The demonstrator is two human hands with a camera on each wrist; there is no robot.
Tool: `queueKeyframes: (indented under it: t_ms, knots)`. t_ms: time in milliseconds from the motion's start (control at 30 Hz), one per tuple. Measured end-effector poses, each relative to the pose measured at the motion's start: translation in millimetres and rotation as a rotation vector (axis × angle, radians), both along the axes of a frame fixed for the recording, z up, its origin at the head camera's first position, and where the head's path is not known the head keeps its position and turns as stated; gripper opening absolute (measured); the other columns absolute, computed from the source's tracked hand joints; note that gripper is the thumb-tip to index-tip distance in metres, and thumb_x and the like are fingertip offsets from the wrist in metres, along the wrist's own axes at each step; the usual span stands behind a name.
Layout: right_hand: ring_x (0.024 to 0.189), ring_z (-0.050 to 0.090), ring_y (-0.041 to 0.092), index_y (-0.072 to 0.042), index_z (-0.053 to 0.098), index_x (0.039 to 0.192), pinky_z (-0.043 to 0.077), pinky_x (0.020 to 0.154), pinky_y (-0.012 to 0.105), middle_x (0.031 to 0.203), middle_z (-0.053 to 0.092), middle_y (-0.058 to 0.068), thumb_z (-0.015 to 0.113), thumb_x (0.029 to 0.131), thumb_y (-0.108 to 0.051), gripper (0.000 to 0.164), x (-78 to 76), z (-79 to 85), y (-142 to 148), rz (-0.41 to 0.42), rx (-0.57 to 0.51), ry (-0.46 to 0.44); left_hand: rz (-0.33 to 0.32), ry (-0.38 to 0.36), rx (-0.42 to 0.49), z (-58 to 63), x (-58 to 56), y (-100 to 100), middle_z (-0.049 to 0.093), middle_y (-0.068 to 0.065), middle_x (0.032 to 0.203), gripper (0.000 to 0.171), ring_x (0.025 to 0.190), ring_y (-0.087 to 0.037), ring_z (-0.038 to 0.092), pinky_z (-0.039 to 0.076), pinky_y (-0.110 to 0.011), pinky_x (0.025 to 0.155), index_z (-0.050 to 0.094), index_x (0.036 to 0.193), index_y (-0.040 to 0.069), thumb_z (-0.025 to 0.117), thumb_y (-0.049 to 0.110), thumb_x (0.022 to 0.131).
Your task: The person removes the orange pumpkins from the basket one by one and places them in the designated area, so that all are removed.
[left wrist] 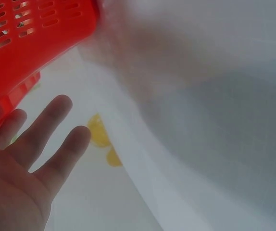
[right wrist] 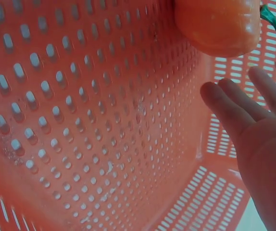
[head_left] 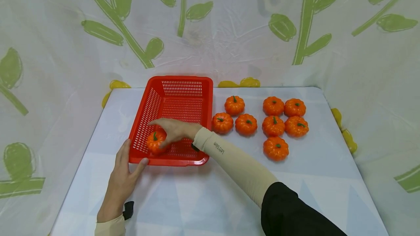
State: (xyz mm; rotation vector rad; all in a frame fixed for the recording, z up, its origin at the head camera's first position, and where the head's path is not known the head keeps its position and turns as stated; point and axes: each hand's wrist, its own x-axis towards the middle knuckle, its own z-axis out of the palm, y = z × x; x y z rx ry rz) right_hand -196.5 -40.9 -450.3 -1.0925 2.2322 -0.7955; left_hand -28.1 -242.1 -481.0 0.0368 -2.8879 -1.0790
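Note:
A red plastic basket [head_left: 205,161] with slotted walls sits on the left half of the table. Inside it, near the front left corner, lies one small orange pumpkin [head_left: 155,142] with a green stem. My right hand [head_left: 175,130] reaches into the basket beside this pumpkin. In the right wrist view, its fingers [right wrist: 234,106] are extended and a gap shows between them and the pumpkin [right wrist: 219,26]. My left hand [head_left: 123,177] touches the basket's front left corner, thumb at the front rim. Its other fingers [left wrist: 66,149] are spread and fairly straight along the left side.
Right of the basket lie several more orange pumpkins: a group of three [head_left: 234,105] close to its right wall and a larger group [head_left: 273,126] farther right. The white table [head_left: 328,177] ends at a flower-patterned curtain [head_left: 229,28] behind and at both sides.

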Motion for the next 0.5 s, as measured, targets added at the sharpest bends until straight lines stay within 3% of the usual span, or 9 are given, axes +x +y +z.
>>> queueKeyframes:
  t_ms: [233,500]
  knots:
    - [0.129,0.045,0.010,-0.021,0.041,0.154,0.041,0.107,0.021,0.147,0.048,-0.003,0.087,0.082,-0.028,0.086,4.9,-1.4,-1.6,0.007,0.097,-0.015,0.008,-0.006,0.018,-1.8,1.1,-0.7,0.014,-0.011,0.168,0.093,0.145,-0.045,0.028,0.034,-0.077,0.100,0.004,0.165,0.029,0.066,0.043,0.098]
    - [0.126,0.046,0.010,-0.019,0.047,0.150,0.040,0.106,0.019,0.142,0.051,-0.002,0.085,0.085,-0.027,0.075,5.7,-3.7,-2.9,0.039,0.116,0.035,0.003,0.001,0.010,-1.9,1.2,-0.4,0.014,-0.012,0.167,0.092,0.144,-0.046,0.030,0.034,-0.077,0.100,0.004,0.165,0.027,0.065,0.043,0.098]
